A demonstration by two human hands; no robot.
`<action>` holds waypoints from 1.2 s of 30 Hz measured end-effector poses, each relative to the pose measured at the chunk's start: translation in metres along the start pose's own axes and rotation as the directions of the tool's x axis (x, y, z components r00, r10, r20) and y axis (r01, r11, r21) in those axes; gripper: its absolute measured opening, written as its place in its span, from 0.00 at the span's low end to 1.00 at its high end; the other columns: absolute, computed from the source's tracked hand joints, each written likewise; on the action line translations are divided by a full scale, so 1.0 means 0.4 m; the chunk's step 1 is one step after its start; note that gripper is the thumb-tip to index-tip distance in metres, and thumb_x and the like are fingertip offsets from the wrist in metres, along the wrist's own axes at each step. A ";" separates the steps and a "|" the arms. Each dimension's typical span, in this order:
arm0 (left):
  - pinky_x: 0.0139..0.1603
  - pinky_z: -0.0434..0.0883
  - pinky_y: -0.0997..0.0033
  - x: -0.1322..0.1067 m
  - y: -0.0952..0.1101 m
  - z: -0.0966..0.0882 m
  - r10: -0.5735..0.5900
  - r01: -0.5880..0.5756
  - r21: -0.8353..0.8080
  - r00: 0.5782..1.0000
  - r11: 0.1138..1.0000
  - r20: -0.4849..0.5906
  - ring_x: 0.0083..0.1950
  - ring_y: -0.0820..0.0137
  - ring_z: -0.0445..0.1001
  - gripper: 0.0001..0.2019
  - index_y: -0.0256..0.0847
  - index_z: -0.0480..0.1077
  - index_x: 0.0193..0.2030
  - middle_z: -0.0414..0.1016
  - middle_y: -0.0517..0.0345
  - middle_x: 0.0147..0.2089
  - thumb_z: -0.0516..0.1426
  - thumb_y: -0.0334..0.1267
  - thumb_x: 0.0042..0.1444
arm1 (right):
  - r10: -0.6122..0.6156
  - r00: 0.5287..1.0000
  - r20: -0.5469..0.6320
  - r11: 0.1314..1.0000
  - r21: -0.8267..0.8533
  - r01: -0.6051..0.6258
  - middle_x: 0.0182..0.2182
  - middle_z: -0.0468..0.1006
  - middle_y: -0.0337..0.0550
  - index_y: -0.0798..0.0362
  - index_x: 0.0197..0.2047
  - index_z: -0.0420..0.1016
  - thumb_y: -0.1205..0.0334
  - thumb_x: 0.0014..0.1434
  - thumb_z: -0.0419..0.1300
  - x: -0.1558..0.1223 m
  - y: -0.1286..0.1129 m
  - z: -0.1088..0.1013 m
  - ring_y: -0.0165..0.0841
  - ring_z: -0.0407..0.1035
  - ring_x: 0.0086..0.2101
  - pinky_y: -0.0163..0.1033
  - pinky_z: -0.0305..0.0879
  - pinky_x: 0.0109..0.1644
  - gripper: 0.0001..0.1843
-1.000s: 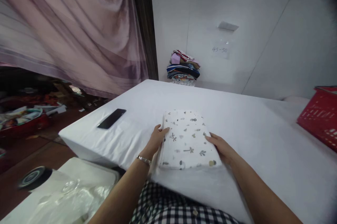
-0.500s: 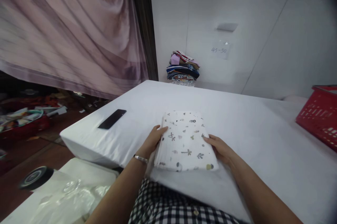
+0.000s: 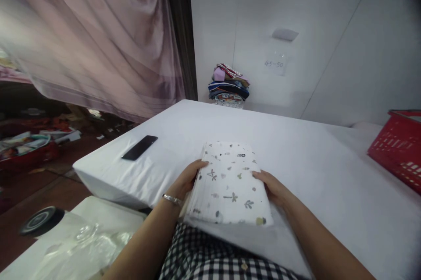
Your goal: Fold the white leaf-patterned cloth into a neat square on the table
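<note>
A folded white cloth (image 3: 230, 183) printed with small plants lies between my hands at the near side of the white-covered table (image 3: 279, 133). My left hand (image 3: 190, 176) grips its left edge, thumb on top and fingers out of sight beneath. On the opposite edge, my right hand (image 3: 270, 186) is closed the same way. Below the cloth's near edge hangs a pale, translucent sheet (image 3: 250, 239), perhaps plastic; whether it wraps the cloth I cannot tell. My checked shirt (image 3: 210, 262) is just under it.
A black phone (image 3: 140, 147) lies at the table's left. Folded clothes (image 3: 229, 85) are stacked by the wall. At the right stands a red basket (image 3: 399, 148). Clear plastic bags (image 3: 88, 245) and a black-and-white roll (image 3: 42, 221) sit lower left. A pink curtain (image 3: 125, 30) hangs behind.
The folded cloth has come slightly nearer to my body, its near edge lower in view. Both hands keep their hold and have shifted only a little with it.
</note>
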State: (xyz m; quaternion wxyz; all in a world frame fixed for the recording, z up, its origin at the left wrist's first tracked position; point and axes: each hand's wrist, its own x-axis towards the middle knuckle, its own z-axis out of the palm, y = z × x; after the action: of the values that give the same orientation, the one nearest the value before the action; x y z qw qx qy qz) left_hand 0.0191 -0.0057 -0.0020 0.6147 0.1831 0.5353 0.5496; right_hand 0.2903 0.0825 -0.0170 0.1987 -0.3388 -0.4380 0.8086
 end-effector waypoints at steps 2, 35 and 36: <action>0.27 0.71 0.72 0.001 0.009 0.006 0.053 -0.054 0.016 0.998 0.998 0.014 0.26 0.70 0.74 0.11 0.35 0.69 0.37 0.76 0.55 0.28 0.60 0.33 0.44 | -0.042 0.999 0.017 0.999 0.028 0.041 0.46 0.75 0.52 0.54 0.51 0.67 0.55 0.52 0.62 -0.002 0.000 0.005 0.43 0.71 0.44 0.50 0.65 0.50 0.24; 0.50 0.64 0.61 0.272 0.130 0.078 0.227 -0.170 0.726 0.974 0.667 0.018 0.51 0.53 0.69 0.21 0.36 0.70 0.42 0.71 0.41 0.51 0.61 0.46 0.43 | -0.031 0.939 -0.343 0.892 -0.434 -0.129 0.22 0.76 0.42 0.52 0.40 0.72 0.47 0.51 0.59 -0.030 -0.028 -0.044 0.32 0.70 0.23 0.35 0.65 0.24 0.19; 0.52 0.62 0.60 0.267 0.132 0.083 0.271 -0.187 0.772 0.962 0.607 0.019 0.53 0.52 0.67 0.21 0.36 0.69 0.43 0.70 0.40 0.52 0.61 0.45 0.43 | -0.060 0.933 -0.354 0.844 -0.517 -0.142 0.19 0.75 0.41 0.53 0.38 0.73 0.47 0.51 0.59 -0.038 -0.033 -0.051 0.31 0.68 0.20 0.34 0.62 0.22 0.18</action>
State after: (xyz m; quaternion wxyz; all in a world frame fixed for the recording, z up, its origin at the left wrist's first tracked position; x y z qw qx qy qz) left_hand 0.0034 0.1167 0.0040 0.3756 0.4659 0.7195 0.3524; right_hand 0.3158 0.0919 -0.0081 0.1546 -0.5311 -0.5947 0.5834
